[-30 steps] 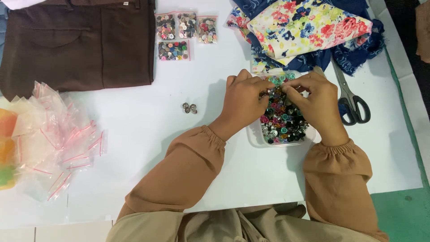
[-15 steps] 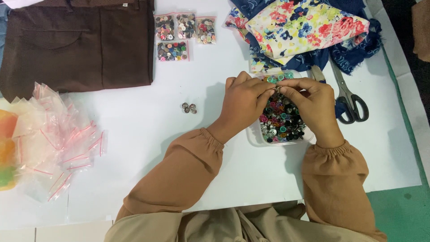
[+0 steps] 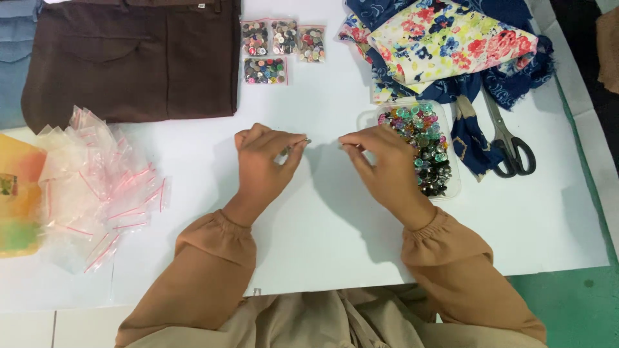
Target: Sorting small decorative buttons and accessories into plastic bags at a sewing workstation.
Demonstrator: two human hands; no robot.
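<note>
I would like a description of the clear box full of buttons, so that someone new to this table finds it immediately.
Start at the white table and go to the flowered fabric pile at its far right. Just below that pile, beside the right hand, lies the clear plastic tray heaped with mixed colourful buttons. Unlike the four small sealed button bags further left, it is open and rigid.
</note>
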